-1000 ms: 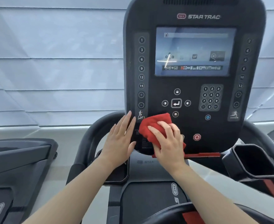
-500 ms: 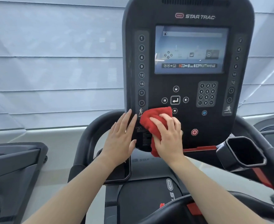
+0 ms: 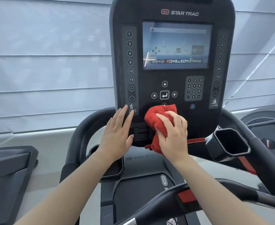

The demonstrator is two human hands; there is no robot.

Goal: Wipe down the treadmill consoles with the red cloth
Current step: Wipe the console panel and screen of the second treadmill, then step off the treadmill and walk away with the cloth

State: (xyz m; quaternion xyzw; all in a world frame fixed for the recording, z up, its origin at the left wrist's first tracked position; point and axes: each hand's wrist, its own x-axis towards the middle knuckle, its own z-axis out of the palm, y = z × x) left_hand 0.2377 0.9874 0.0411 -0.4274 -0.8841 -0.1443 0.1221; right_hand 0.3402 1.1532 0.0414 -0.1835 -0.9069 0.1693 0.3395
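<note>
A black Star Trac treadmill console [image 3: 172,75] with a lit screen and button panels fills the upper middle of the head view. My right hand [image 3: 174,135] presses a bunched red cloth [image 3: 159,118] against the console's lower middle, just under the enter and arrow buttons; the cloth's lower end hangs past the console's bottom edge. My left hand [image 3: 119,132] lies flat with fingers spread on the console's lower left corner, beside the small printed label. The red stop button is hidden behind my right hand.
Curved black handrails [image 3: 78,135] flank the console. A black cup holder [image 3: 230,143] sits at the lower right, another [image 3: 112,166] under my left wrist. A neighbouring treadmill [image 3: 8,172] stands at the left, one more at the right edge. White blinds cover the window behind.
The cloth and my right hand have slid a little to the right along the console's lower part and now cover the red stop button. My left hand stays flat on the corner.
</note>
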